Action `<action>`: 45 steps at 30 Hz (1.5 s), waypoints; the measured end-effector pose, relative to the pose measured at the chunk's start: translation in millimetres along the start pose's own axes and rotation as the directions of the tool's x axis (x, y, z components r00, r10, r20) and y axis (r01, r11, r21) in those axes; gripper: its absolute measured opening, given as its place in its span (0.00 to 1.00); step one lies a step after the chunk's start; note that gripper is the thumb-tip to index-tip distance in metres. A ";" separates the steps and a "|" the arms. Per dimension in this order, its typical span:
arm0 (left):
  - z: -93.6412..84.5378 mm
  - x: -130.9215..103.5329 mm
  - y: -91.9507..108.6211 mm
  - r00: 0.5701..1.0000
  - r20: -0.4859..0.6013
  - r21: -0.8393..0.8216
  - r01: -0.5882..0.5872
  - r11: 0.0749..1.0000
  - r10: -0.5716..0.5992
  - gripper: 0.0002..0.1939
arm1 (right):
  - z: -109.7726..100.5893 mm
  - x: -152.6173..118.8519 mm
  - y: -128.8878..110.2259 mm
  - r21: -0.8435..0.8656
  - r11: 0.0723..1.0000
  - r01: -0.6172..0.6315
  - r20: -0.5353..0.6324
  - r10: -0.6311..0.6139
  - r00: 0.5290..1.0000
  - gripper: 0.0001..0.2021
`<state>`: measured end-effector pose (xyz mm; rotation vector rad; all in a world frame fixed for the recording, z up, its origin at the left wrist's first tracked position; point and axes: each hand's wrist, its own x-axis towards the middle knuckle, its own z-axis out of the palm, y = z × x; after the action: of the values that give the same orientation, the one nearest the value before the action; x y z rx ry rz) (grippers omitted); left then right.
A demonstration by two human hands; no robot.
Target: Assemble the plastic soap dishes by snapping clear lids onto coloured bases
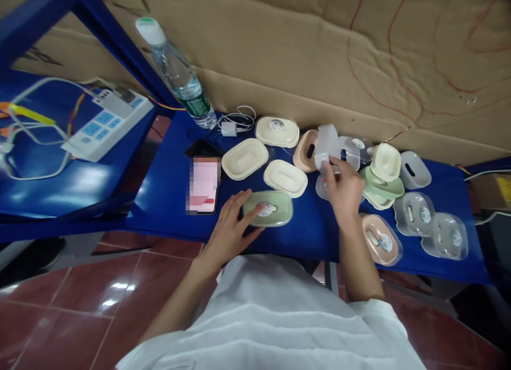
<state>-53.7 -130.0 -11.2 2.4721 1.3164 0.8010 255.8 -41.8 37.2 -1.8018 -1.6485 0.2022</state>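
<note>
My left hand (232,224) lies with fingers spread at the left end of a green soap box (279,209), the index finger on its round label. The soap box sits flat near the table's front edge under a clear cover. My right hand (344,186) pinches a translucent whitish soap box part (328,141), tilted upright above the table. Behind that part stands a peach soap box piece (305,151) with a dark slot. Cream trays (245,158) lie beyond my left hand. Clear pieces under my right hand are partly hidden.
A phone (203,186), a water bottle (179,74) and a white charger (229,128) are on the left. Several soap boxes, including a peach one (381,239) and a grey one (415,214), cover the right. A power strip (107,125) lies farther left. Cardboard (279,50) walls the back.
</note>
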 end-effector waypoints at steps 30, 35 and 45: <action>0.6 172.8 -63.6 0.810 0.446 0.049 -0.447 0.893 0.381 0.06 | -22.9 -185.1 -10.5 0.052 0.862 0.504 0.205 -0.503 0.839 0.18; -41.8 148.0 -43.1 0.910 0.285 -0.038 -0.302 0.952 0.300 0.11 | 4.5 -154.5 -45.5 0.089 0.792 0.604 0.431 -0.578 0.693 0.22; -64.4 -6.1 5.3 0.998 -0.057 -0.047 -0.030 0.998 0.028 0.11 | -5.1 -117.7 -41.8 -0.017 0.867 0.498 0.447 -0.439 0.779 0.21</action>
<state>-88.9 -141.4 42.1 2.4537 1.2674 0.9047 202.1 -154.3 27.0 -1.4310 -2.4313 0.2816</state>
